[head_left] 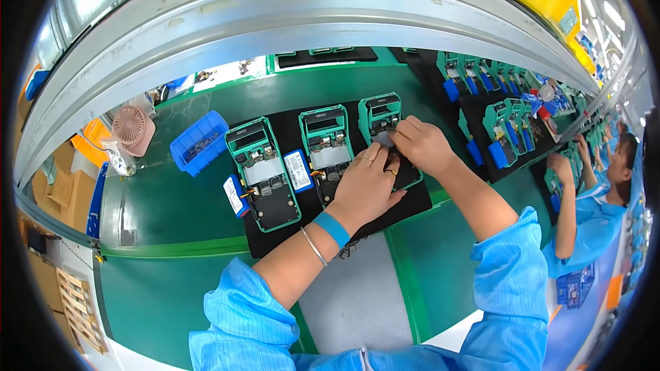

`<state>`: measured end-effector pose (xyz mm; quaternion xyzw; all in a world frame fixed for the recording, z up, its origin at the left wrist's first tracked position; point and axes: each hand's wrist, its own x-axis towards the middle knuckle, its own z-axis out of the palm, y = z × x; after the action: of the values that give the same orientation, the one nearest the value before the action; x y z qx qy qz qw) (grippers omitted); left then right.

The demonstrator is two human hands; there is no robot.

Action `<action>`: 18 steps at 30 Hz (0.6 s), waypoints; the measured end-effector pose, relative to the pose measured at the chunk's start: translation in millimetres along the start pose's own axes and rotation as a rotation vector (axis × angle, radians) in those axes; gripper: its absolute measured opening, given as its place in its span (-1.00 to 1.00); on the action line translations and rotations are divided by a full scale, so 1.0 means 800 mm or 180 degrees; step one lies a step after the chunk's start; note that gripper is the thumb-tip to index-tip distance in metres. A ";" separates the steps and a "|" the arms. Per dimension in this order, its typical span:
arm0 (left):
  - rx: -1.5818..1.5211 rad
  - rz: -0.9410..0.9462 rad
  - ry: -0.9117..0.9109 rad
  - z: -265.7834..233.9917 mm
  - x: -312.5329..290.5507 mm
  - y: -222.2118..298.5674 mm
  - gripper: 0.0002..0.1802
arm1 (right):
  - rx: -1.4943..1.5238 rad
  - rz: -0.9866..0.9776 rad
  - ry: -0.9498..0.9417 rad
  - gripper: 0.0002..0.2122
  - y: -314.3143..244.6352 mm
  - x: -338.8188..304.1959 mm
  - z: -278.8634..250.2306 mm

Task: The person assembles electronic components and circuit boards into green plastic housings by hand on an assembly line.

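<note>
— Green-cased device, the third one on the black mat, is what both my hands are on. It lies at the mat's two o'clock end, right at the mat's far edge.

— How are your hands set?

— My left hand lies flat, fingers spread, pressing over the lower half of that device and the mat beside it. Its grip is wide and holds nothing that I can see. My right hand comes in from four o'clock with its fingers curled narrow over the device's middle. Whether it pinches some small part there, I cannot tell.

— What room is there around them?

— Toward nine o'clock the mat carries two more open green devices, the middle one just beside my left hand and the left one farther along. A loose blue-and-white battery lies between them, and another sits at the mat's left edge. Below the mat, at six o'clock, the surface is bare green with a grey panel.

— Any containers?

— A blue bin stands at ten o'clock from the mat, apart from it. It holds small dark parts, too small to make out. At three o'clock another mat carries more green devices, and a co-worker's arm reaches onto the belt beyond it.
</note>
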<state>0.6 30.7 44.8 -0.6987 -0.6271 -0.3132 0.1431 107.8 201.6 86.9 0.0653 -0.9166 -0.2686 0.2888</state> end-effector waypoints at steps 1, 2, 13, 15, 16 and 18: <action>-0.0012 -0.0019 0.0004 0.000 0.000 0.000 -0.35 | 0.0011 -0.0015 -0.0014 -0.87 0.000 0.000 0.000; -0.0007 -0.0027 -0.0004 0.000 0.000 0.000 -0.35 | -0.0022 -0.0042 -0.0020 -0.87 -0.001 0.001 0.000; -0.0155 -0.0035 -0.0005 0.000 0.000 -0.001 -0.33 | 0.0111 -0.0130 -0.0110 -0.84 0.003 0.009 -0.006; -0.0152 -0.0035 -0.0012 0.000 0.001 -0.001 -0.33 | -0.0072 -0.0110 0.0003 -0.84 -0.001 0.005 -0.006; -0.0162 -0.0034 0.0001 -0.001 0.001 0.000 -0.33 | -0.0081 -0.0119 -0.0006 -0.84 -0.001 0.004 -0.007; -0.0152 -0.0008 -0.0015 -0.002 0.002 0.001 -0.33 | -0.0073 -0.0087 0.0036 -0.82 0.000 0.003 -0.010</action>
<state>1.1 31.1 47.2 -0.7019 -0.6206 -0.3266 0.1245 110.2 197.4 93.4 0.0760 -0.9109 -0.2827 0.2909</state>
